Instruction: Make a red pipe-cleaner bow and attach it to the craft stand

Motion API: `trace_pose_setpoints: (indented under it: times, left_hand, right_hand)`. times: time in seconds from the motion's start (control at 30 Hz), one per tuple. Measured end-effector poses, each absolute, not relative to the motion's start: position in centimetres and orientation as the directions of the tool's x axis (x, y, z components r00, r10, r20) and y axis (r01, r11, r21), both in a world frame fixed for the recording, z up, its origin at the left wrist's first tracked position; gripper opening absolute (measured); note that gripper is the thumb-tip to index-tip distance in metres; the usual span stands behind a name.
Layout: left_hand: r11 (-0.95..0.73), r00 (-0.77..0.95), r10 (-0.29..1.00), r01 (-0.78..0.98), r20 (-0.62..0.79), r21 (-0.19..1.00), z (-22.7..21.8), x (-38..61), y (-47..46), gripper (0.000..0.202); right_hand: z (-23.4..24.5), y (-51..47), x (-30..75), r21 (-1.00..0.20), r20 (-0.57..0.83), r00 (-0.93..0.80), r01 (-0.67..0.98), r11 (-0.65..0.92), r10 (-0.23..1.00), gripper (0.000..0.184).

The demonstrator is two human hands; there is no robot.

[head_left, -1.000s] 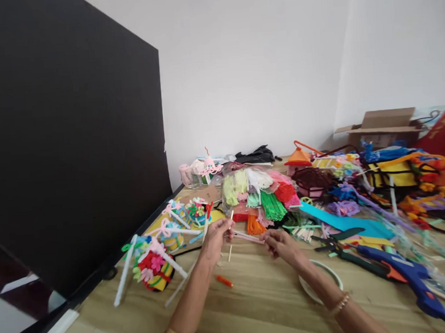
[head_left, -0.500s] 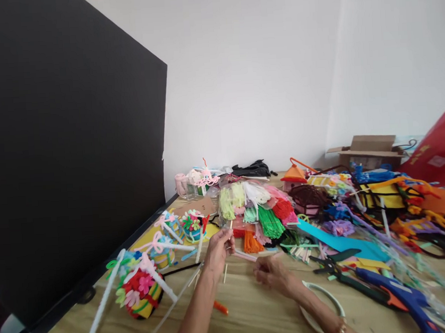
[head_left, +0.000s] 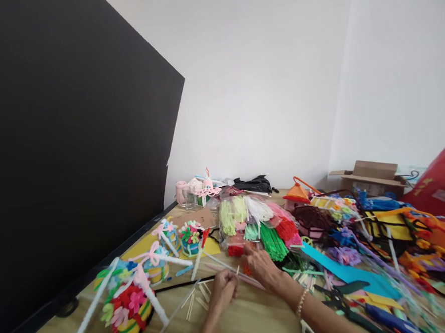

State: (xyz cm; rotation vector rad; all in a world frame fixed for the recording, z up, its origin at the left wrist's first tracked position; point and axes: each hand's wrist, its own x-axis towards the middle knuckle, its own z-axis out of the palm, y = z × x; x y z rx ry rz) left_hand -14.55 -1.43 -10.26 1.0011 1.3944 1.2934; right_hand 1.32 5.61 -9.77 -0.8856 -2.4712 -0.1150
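Observation:
My left hand [head_left: 223, 288] is curled shut low over the wooden table [head_left: 262, 320], pinching a thin pale stick [head_left: 237, 270] whose tip pokes up above the fingers. A pink pipe cleaner [head_left: 248, 281] lies slanted between my two hands. My right hand [head_left: 262, 265] reaches forward with its fingers stretched out, the tips touching the bagged bundles of pipe cleaners [head_left: 261, 224], close to the red and orange ones. Several short pale sticks [head_left: 195, 301] lie loose on the table left of my left hand.
A big black board [head_left: 74, 145] leans along the left. Small flower baskets [head_left: 131, 305] with white handles stand beside it. Scissors [head_left: 339, 292], a blue glue gun [head_left: 390, 322], foam pieces and craft models crowd the right. A cardboard box [head_left: 373, 172] and red bag [head_left: 442, 183] sit at the back.
My right hand has let go of the pink pipe cleaner and moved forward to the bundles. My left hand has dropped toward the table. The view has tilted upward.

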Motion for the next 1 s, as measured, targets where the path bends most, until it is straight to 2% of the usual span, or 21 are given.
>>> trace_pose_setpoints:
  times: [0.2, 0.37, 0.7, 0.87, 1.0]
  left_hand:
    - [0.114, -0.218, 0.971, 0.059, -0.099, 0.992, -11.2, -14.8, -1.4, 0.012]
    - [0.092, -0.217, 0.974, 0.102, -0.069, 0.991, -11.4, -15.0, -1.4, 0.013]
    - [0.085, -0.221, 0.974, 0.129, -0.055, 0.988, -12.0, -15.2, -1.2, 0.016]
    - [0.088, -0.235, 0.97, 0.126, -0.056, 0.988, -12.3, -15.2, -0.9, 0.016]
    - [0.09, -0.228, 0.972, 0.109, -0.063, 0.99, -12.4, -15.2, -0.7, 0.011]
  right_hand:
    - [-11.1, 6.5, 1.0, 0.215, 0.508, -0.787, 0.51, 0.833, 0.351, 0.026]
    - [-10.8, 7.3, 0.3, 0.347, 0.456, -0.84, 0.472, 0.81, 0.294, 0.011]
    - [-9.1, 6.8, 0.5, 0.483, 0.28, -0.92, 0.382, 0.788, 0.274, 0.013]
    - [-8.9, 5.9, 1.7, 0.503, 0.278, -0.931, 0.351, 0.79, 0.237, 0.002]
    - [-9.0, 4.2, 2.4, 0.498, 0.309, -0.925, 0.355, 0.791, 0.22, 0.008]
